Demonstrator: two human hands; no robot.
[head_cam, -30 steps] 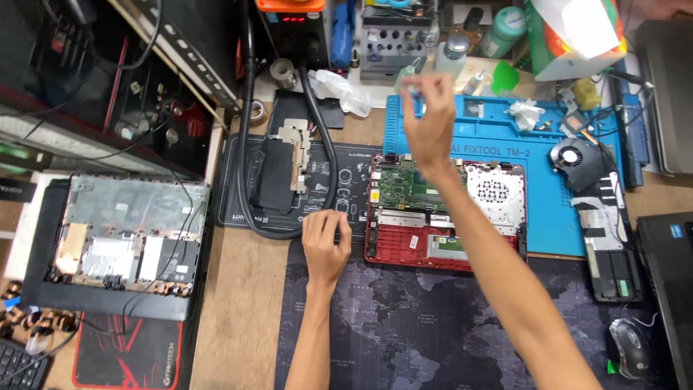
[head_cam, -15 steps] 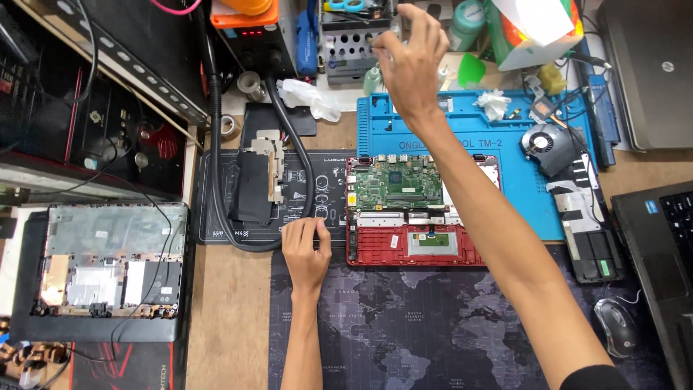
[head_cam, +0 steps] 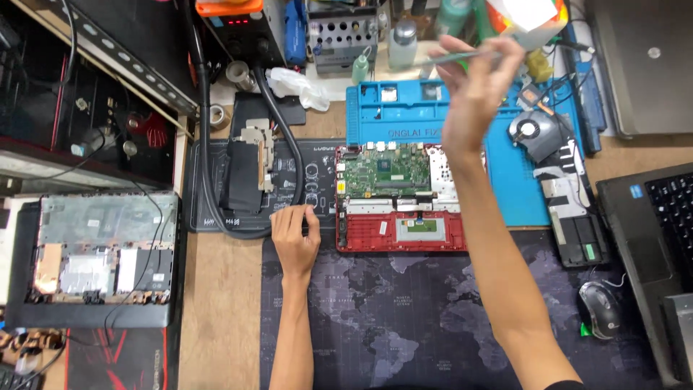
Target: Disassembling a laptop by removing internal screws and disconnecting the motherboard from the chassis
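My right hand (head_cam: pixel 473 94) fingers pinch a thin tool (head_cam: pixel 462 56) up high, left hand (head_cam: pixel 294 235) flat & open on bench beside the opened red laptop (head_cam: pixel 401 195) — loose grip could drop tool onto the board.

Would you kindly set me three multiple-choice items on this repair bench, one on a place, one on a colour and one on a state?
1. Where does the left hand rest?
A. on the mouse
B. on the dark mat's edge, left of the red laptop base
C. on the blue mat

2. What colour is the mat under the fan?
A. blue
B. yellow
C. white

3. How is the right hand?
A. flat on the desk
B. inside the red base
C. raised, holding a thin tool

Answers: B, its fingers lie beside the red base; A, bare blue shows around the fan; C, it is lifted above the board, pinching the tool.
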